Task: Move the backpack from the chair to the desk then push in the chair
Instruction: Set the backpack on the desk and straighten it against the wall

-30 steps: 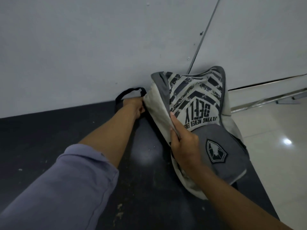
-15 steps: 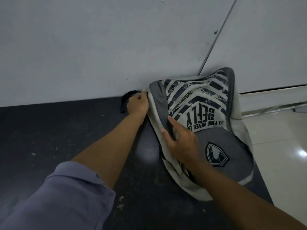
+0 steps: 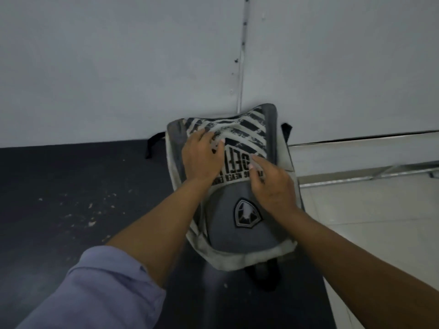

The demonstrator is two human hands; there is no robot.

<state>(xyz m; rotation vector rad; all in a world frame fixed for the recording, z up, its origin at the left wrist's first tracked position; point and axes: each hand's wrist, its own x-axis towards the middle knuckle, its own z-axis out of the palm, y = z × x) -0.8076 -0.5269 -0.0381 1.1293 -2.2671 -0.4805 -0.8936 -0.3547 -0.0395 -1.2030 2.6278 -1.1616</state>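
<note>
The grey and cream backpack (image 3: 240, 231) with black stripes and a shield badge lies flat on the dark desk (image 3: 71, 198), its top against the wall. My left hand (image 3: 202, 155) rests palm down on the striped upper panel, fingers spread. My right hand (image 3: 273, 186) lies on the printed lettering just right of it, fingers loosely bent, gripping nothing. A black strap (image 3: 152, 146) sticks out at the bag's upper left and another strap (image 3: 263, 274) shows below its bottom edge. The chair is out of view.
A pale wall (image 3: 118, 67) with a vertical seam (image 3: 242, 55) runs along the desk's back edge. The desk's right edge drops to a shiny light floor (image 3: 368, 210). Small pale flecks (image 3: 90, 210) are scattered on the desk to the left.
The backpack went from propped on its side to lying flat on the desk. My left hand let go of the strap and moved onto the bag's front; my right hand shifted up beside it.
</note>
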